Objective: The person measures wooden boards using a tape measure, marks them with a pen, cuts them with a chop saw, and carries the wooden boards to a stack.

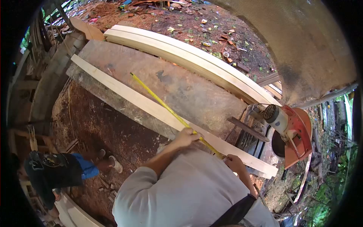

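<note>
A yellow tape measure [160, 101] is drawn out at a slant above a long pale wooden board [124, 87]. My left hand [186, 137] is closed around the tape's blade, over the board's near edge. At the tape's near end, my right hand [235, 164] is closed on it; the fingers largely hide whatever case is there. The free end of the blade points up and left, over the worn workbench [151, 72]. Lengthwise along the bench's near side lies the board, its right end close to my right hand.
An orange-red power saw [291, 130] stands at the bench's right end. Long planks [181, 53] are stacked along the far edge. Another person [56, 168] in dark top and blue shorts is at lower left, near another pale board [77, 213]. A brown sheet [302, 45] hangs upper right.
</note>
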The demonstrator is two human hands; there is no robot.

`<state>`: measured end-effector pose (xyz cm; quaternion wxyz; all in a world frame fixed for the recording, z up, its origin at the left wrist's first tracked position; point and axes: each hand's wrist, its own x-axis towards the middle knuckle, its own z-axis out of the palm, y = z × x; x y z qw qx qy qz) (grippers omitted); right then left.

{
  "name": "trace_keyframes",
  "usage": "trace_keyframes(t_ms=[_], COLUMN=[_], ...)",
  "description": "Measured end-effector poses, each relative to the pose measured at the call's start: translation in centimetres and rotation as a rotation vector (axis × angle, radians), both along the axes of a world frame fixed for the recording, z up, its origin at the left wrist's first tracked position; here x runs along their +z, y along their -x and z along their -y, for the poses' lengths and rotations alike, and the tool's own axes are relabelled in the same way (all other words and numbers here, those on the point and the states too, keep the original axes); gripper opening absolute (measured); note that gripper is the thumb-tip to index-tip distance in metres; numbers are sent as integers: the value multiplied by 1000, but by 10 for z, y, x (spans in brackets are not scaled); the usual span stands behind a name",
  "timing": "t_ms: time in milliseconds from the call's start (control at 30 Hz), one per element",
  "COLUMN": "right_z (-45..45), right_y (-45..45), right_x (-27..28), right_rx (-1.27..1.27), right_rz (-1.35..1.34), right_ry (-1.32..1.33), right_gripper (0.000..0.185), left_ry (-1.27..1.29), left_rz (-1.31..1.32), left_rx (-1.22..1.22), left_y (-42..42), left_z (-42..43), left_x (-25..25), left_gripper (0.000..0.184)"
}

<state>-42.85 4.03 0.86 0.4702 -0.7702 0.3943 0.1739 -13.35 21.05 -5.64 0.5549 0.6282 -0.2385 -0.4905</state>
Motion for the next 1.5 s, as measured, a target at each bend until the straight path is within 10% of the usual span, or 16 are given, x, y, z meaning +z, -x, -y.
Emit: trace_keyframes(t_ms=[267, 467, 633, 733, 933, 1033, 1167, 1300, 1500], right_z=[34, 66, 33, 0, -52, -61, -73, -69, -71], right_y=[90, 134, 13, -78, -242, -281, -298, -292, -281], right_x=[15, 23, 13, -2, -18, -46, -43, -55, -53], right_rx=[-103, 35, 2, 47, 181, 232, 231, 217, 215], right_rz=[-173, -334, -222, -138, -4, 125, 188, 148, 197], right_ry=[-216, -152, -164, -91, -60, -80, -94, -184, -233], right_gripper=[46, 25, 16, 14, 22, 22, 20, 20, 20], left_ry=[-156, 132, -106, -405, -71, -692, -980, -1021, -955], left_rz=[392, 110, 174, 666, 423, 692, 262, -249, -231], left_rx=[858, 1334, 1240, 944, 1448, 1644, 1120, 555, 562], left_y=[-248, -385, -395, -425, -316, -229, -115, -32, -52], left_z=[-112, -205, -203, -212, -185, -207, -309, -328, -301], left_x=[-13, -32, -26, -118, -121, -122, -264, -233, -200], left_gripper=[23, 20, 22, 26, 39, 44, 43, 42, 41])
